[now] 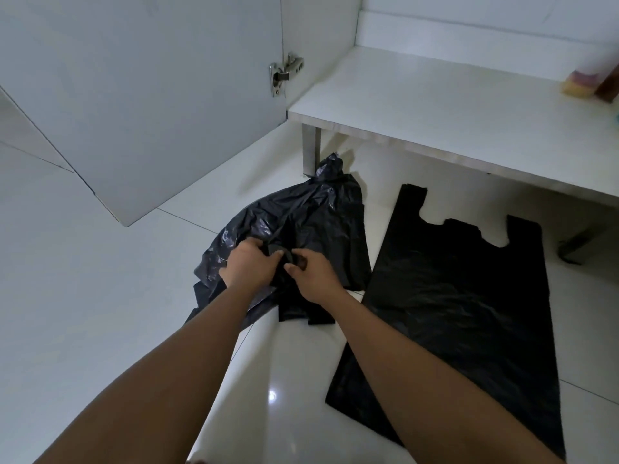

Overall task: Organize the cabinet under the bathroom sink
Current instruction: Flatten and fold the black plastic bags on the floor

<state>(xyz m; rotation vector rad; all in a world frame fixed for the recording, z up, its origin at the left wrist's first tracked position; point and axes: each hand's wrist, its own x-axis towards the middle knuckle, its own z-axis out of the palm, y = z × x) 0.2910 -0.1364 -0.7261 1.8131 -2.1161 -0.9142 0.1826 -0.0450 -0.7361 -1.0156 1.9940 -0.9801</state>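
Observation:
A crumpled pile of black plastic bags (311, 212) lies on the white tiled floor in front of the open cabinet. My left hand (249, 264) and my right hand (313, 274) meet over the pile's near side, both pinching a folded black bag strip (279, 252) between their fingers. A second black carrier bag (462, 296) lies spread flat on the floor to the right, its handles pointing toward the cabinet. The cabinet shelf (435, 105) sits just beyond the bags.
The cabinet door (150, 95) stands swung open at the left, its metal hinge (284, 73) showing. A yellow and pink sponge (577, 85) and a blurred container rest at the shelf's far right. A metal leg (311, 149) supports the shelf.

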